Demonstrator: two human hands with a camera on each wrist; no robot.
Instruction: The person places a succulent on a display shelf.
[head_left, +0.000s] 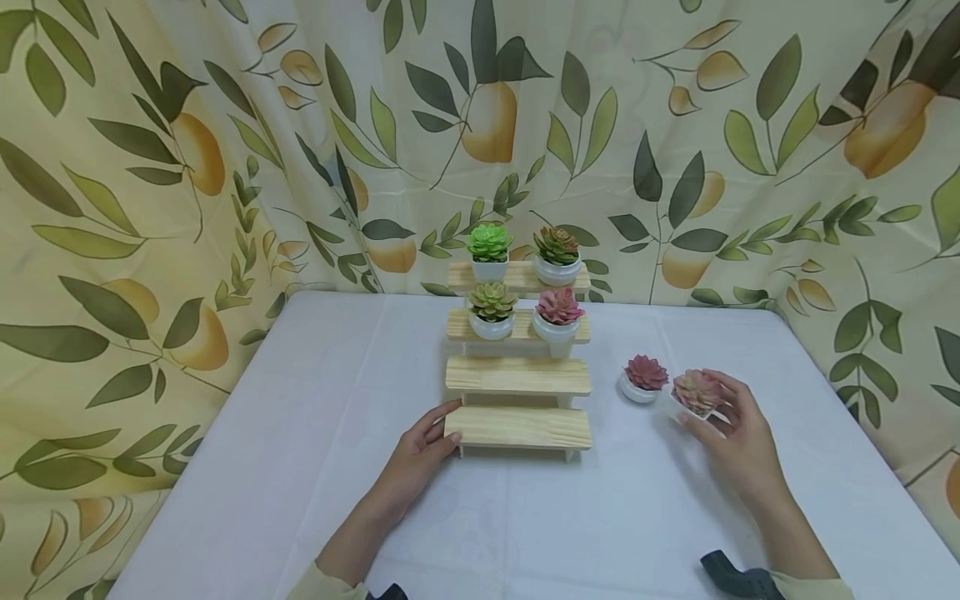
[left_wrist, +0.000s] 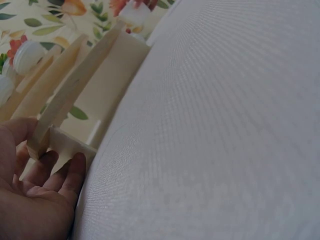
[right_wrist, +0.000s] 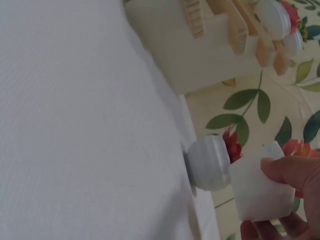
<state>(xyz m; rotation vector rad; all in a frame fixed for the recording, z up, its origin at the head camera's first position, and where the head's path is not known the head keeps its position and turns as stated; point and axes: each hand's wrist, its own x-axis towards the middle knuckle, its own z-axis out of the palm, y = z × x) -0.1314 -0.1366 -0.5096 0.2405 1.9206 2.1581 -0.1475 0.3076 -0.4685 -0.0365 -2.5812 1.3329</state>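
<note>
My left hand (head_left: 422, 457) grips the left end of the lowest board of a stepped wooden plant stand (head_left: 517, 427). In the left wrist view, its thumb lies at the board (left_wrist: 70, 90) and its fingers touch the pale side support (left_wrist: 67, 142). Between the thumb and fingers of my right hand (head_left: 744, 437) is a pink succulent (head_left: 696, 392) in a white square pot (right_wrist: 262, 187), held tilted to the right of the stand. Just left of it, a dark red succulent (head_left: 647, 372) in a round white pot (right_wrist: 207, 162) stands on the table.
The top step bears a bright green succulent (head_left: 489, 242) and a green-brown one (head_left: 557, 246). Below them sit a yellow-green succulent (head_left: 492, 302) and a pink-red one (head_left: 558, 307). A white cloth covers the table (head_left: 330, 392); a leaf-patterned curtain (head_left: 420, 167) hangs behind.
</note>
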